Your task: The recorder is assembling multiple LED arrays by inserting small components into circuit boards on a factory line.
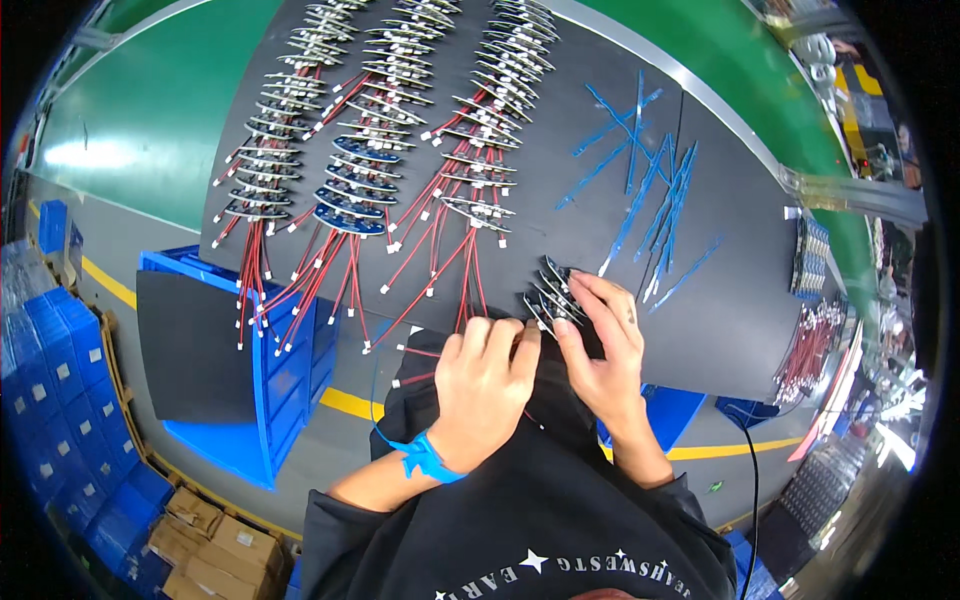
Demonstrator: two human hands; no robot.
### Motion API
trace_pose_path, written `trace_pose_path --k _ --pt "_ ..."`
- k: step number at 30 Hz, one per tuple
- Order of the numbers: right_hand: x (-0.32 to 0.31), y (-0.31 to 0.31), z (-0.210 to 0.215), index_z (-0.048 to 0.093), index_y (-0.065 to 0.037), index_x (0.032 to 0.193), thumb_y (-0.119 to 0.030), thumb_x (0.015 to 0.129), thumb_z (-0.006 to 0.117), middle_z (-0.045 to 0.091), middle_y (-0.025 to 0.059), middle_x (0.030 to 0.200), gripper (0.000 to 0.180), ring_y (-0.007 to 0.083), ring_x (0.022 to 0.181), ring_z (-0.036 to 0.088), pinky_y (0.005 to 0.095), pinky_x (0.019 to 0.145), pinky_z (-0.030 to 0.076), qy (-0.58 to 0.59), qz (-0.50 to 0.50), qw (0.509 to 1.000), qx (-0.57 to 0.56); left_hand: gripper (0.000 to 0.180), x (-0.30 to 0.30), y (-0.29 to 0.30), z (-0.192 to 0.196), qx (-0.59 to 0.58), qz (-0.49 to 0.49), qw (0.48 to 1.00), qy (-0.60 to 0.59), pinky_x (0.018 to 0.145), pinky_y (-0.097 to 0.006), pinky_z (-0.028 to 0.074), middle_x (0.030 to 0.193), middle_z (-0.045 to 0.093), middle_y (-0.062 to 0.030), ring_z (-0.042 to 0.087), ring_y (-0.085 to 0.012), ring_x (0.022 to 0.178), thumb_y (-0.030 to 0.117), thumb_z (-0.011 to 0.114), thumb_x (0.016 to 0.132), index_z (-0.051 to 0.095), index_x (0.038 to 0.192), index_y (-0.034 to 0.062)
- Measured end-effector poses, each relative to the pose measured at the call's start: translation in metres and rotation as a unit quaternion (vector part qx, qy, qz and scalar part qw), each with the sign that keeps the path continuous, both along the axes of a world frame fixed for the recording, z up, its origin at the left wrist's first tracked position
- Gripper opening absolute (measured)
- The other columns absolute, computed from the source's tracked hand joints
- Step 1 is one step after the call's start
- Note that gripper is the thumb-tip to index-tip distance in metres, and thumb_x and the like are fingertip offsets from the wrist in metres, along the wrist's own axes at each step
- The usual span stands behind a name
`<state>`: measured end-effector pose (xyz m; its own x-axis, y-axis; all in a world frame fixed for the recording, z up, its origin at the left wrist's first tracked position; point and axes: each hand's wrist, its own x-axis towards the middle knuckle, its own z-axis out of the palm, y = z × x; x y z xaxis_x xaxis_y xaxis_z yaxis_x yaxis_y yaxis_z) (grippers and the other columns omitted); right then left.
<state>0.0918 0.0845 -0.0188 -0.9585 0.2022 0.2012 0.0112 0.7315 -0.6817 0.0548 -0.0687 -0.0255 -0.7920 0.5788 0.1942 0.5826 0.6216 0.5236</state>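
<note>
My right hand has its thumb and fingers around a small group of curved black circuit boards at the table's near edge. My left hand is close beside it, fingers curled down against the left end of that group. Thin red wires with white plugs come out from under the left hand; its fingertips are hidden. A blue wrist strap is round my left wrist. Beyond the hands, overlapping boards lie in three long rows, with the nearest row trailing red and black wires towards me.
Blue strips lie scattered on the black table mat. At the right end are a stack of boards and a bundle of red wires. A blue crate stands below the left edge; cartons are on the floor.
</note>
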Motion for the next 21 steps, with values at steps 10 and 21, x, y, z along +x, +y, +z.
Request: trace_pose_path --k 10,21 --pt "0.014 0.006 0.008 0.064 0.004 0.1 0.0 0.07 0.074 0.063 0.0159 0.107 0.032 0.0298 0.096 0.061 0.0366 0.084 0.048 -0.05 0.027 0.997 -0.052 0.019 0.024 -0.003 0.004 0.022 0.068 0.997 0.009 0.071 -0.036 0.044 0.085 0.056 0.0002 0.055 -0.0193 0.077 0.011 0.07 0.07 0.066 0.089 0.0098" --pt "0.01 0.012 0.005 0.065 0.004 0.099 -0.001 0.067 0.076 0.064 0.0163 0.106 0.034 0.0284 0.094 0.062 0.0353 0.082 0.049 -0.057 0.036 0.993 -0.101 0.02 0.028 -0.002 0.0 0.023 0.062 0.998 -0.004 0.066 -0.033 0.037 0.087 0.058 -0.0018 0.055 -0.0151 0.069 0.009 0.067 0.075 0.063 0.094 0.0065"
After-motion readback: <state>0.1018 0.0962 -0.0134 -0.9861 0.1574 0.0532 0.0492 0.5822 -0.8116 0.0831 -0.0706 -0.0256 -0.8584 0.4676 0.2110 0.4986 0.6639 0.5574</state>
